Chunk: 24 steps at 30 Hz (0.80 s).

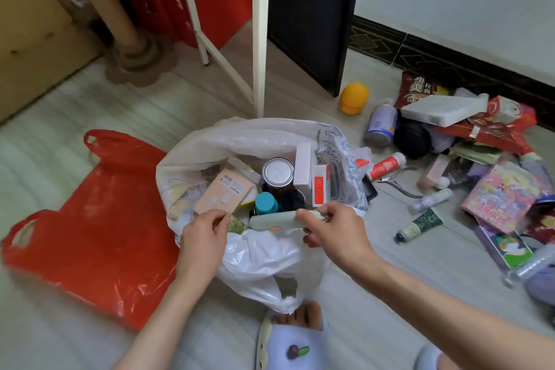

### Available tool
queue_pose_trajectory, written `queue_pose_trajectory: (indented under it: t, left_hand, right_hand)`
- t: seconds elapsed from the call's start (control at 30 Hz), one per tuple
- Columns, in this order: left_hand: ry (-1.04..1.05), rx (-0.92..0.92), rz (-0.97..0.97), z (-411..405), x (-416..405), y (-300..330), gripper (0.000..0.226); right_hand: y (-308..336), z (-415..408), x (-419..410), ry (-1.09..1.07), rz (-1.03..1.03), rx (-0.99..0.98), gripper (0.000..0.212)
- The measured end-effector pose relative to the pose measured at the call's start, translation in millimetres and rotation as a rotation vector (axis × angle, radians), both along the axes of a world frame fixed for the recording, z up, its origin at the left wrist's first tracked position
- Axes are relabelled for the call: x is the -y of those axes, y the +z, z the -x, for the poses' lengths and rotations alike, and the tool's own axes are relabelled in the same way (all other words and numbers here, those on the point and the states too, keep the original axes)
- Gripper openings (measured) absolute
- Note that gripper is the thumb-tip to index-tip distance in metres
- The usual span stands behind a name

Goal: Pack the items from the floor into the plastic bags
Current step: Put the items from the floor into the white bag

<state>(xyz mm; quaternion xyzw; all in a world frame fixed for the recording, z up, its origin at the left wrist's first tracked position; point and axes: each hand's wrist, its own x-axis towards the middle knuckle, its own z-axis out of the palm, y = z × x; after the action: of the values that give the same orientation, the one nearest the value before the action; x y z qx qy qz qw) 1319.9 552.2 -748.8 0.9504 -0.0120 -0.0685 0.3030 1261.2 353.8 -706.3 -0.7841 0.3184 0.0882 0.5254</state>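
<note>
A white plastic bag (pixel 264 261) stands open in the middle of the floor. Inside it are a beige box (pixel 220 194), a jar with a silver lid (pixel 277 173), a teal-capped bottle (pixel 265 203) and white-and-red boxes (pixel 318 186). My right hand (pixel 330 228) grips a pale green oblong case (pixel 270 221) over the bag's near rim. My left hand (pixel 207 230) pinches a small patterned packet (pixel 235 224) at the rim. A red plastic bag (pixel 90 225) lies flat to the left.
Loose items lie on the floor at right: a spray can (pixel 380 123), a yellow toy (pixel 353 98), a red-and-white tube (pixel 387 165), nippers (pixel 399 180), a green tube (pixel 420 224), snack packets (pixel 495 126), a white box (pixel 441 109). A white rack leg (pixel 258 39) stands behind the bag. My slippered foot (pixel 297 336) is below it.
</note>
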Motion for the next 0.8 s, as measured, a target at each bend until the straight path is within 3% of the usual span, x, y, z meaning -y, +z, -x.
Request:
queue_pose_trajectory:
  t: [0.17, 0.33, 0.5, 0.7, 0.8]
  left_hand:
    - [-0.069, -0.042, -0.031, 13, -6, -11, 0.019]
    - [-0.491, 0.073, -0.027, 43, -15, -15, 0.041]
    - [-0.748, 0.132, -0.197, 58, -14, -21, 0.046]
    - [-0.742, 0.067, -0.144, 53, -11, -24, 0.034]
    - [-0.742, 0.009, -0.144, 54, -5, -22, 0.052]
  right_hand:
    - [-21, 8, -9, 0.227, 0.206, -0.161, 0.035]
    - [-32, 13, -12, 0.289, 0.179, -0.297, 0.035]
    - [-36, 12, -15, 0.339, 0.227, -0.208, 0.026]
    - [-34, 15, -16, 0.336, 0.286, -0.026, 0.023]
    - [-28, 21, -6, 0.414, 0.368, 0.044, 0.029]
